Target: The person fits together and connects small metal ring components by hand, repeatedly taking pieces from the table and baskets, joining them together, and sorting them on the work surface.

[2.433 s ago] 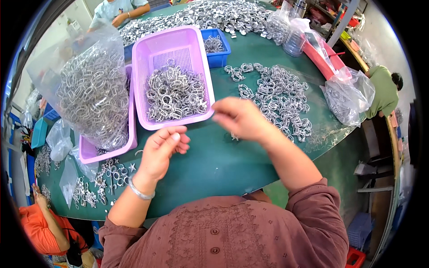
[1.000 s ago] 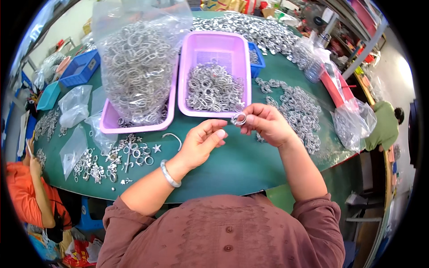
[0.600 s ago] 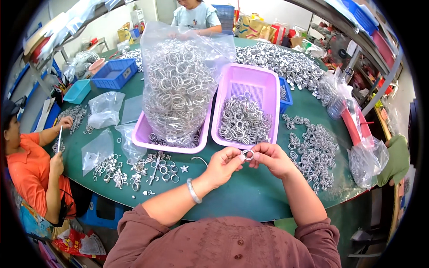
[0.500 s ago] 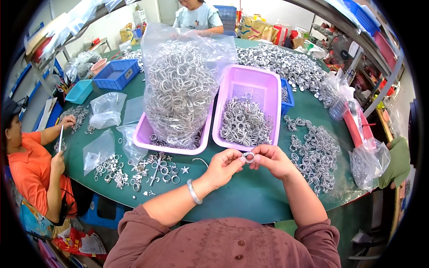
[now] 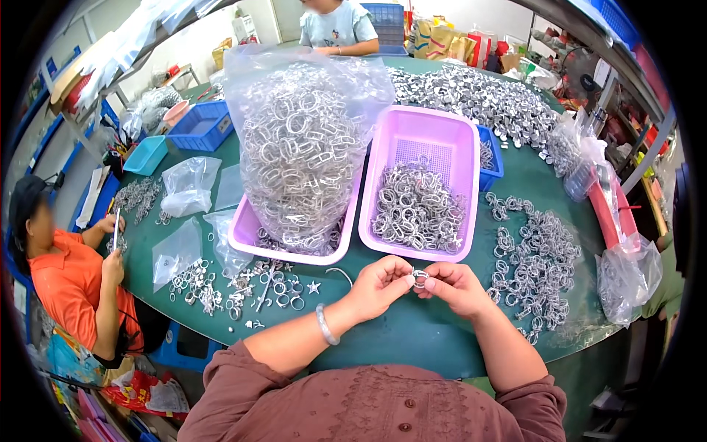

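Note:
A small silver metal ring (image 5: pixel 420 278) is pinched between my two hands, in front of the right-hand lilac basket. My left hand (image 5: pixel 380 287) grips its left side between thumb and fingers. On the other side my right hand (image 5: pixel 458 289) closes on the same ring. The lilac basket (image 5: pixel 426 131) just beyond holds a heap of similar rings (image 5: pixel 420 210). To its left, a big clear bag full of rings (image 5: pixel 302 147) stands in a second lilac basket (image 5: pixel 289 258). Many linked-looking rings (image 5: pixel 541 261) lie spread on the table to the right of my right hand.
Loose rings, a star and other small metal parts (image 5: pixel 280 291) lie left of my left hand. A large pile of silver pieces (image 5: pixel 471 99) covers the far table. A person in orange (image 5: pixel 74 283) works at the left with a long thin tool; another person (image 5: pixel 339 29) sits opposite.
The view has shifted, so the table appears farther right and slightly lower. Both hands still pinch the ring, which now shows turned to a flatter angle.

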Demonstrator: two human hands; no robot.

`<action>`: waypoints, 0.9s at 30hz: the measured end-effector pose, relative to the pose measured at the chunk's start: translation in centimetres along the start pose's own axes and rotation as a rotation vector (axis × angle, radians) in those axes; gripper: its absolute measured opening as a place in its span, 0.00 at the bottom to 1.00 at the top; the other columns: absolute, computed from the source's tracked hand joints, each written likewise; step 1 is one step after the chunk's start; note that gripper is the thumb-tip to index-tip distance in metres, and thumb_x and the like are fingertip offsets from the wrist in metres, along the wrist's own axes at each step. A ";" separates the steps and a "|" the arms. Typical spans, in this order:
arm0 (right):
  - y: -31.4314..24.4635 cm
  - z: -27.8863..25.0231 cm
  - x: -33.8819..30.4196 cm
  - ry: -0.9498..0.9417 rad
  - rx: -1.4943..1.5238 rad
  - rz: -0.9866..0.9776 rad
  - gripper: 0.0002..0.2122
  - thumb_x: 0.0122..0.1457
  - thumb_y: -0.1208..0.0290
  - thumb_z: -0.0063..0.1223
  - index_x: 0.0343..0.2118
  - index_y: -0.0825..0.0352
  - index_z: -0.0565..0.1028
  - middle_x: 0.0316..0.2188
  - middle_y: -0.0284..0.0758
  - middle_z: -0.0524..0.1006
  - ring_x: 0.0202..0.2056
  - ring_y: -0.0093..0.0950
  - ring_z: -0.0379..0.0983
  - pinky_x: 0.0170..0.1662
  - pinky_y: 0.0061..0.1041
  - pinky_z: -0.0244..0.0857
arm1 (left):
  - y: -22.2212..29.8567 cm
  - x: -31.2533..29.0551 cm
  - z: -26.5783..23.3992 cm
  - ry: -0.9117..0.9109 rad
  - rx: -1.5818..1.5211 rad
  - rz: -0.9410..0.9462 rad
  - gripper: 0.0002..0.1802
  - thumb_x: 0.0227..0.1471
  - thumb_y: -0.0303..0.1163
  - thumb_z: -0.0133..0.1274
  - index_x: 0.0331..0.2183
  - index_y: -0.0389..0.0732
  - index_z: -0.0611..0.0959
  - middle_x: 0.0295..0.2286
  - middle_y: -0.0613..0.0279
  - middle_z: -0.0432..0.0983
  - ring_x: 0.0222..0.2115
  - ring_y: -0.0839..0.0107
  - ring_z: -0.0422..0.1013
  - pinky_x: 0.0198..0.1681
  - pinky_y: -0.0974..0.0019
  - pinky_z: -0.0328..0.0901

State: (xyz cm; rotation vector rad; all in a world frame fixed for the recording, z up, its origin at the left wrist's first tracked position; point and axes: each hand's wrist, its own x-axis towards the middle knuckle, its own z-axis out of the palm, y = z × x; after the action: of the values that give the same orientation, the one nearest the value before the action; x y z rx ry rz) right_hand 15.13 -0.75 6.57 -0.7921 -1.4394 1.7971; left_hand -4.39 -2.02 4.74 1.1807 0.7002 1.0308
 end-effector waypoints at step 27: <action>3.7 -3.3 1.3 0.089 0.060 -0.008 0.10 0.56 0.71 0.48 0.37 0.71 0.70 0.28 0.32 0.73 0.29 0.18 0.68 0.34 0.18 0.64 | -4.2 3.1 -1.0 0.044 -0.230 -0.190 0.10 0.53 0.31 0.45 0.37 0.39 0.74 0.27 0.64 0.73 0.26 0.75 0.70 0.32 0.72 0.66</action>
State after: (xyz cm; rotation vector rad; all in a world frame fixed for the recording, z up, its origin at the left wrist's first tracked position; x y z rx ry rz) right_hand 16.47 1.62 2.24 -0.8243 -1.3234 1.7682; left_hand -2.95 1.02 0.68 0.8777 0.6935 0.9517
